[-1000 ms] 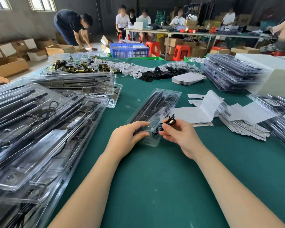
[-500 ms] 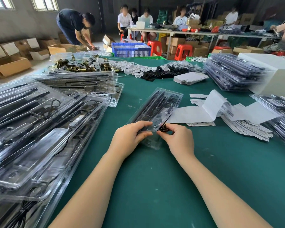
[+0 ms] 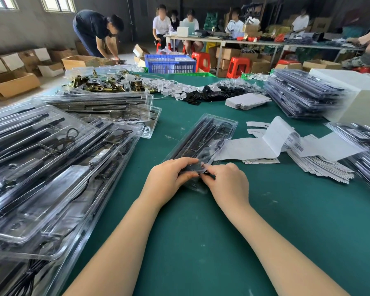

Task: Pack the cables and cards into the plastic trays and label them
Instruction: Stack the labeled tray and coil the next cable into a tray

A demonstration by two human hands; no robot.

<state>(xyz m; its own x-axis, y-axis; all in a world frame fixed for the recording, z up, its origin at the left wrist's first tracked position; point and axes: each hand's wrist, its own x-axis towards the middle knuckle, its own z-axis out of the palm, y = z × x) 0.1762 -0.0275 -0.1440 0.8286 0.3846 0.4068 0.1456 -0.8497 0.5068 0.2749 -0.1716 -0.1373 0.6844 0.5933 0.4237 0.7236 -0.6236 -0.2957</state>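
Clear tray (image 3: 203, 139) lying on the green table (image 3: 201, 242), slanting away to the far right, near end tucked under both hands. Left hand (image 3: 169, 178) curled over the near left corner, gripping it; right hand (image 3: 226, 184) pinching a small black cable (image 3: 204, 173) at the near edge. Label sheets (image 3: 265, 146) just right of the tray

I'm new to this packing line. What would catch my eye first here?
Two hands, left hand and right hand, meet on the near end of one clear plastic tray at the centre of the green table. A sprawling pile of filled trays covers the left side.
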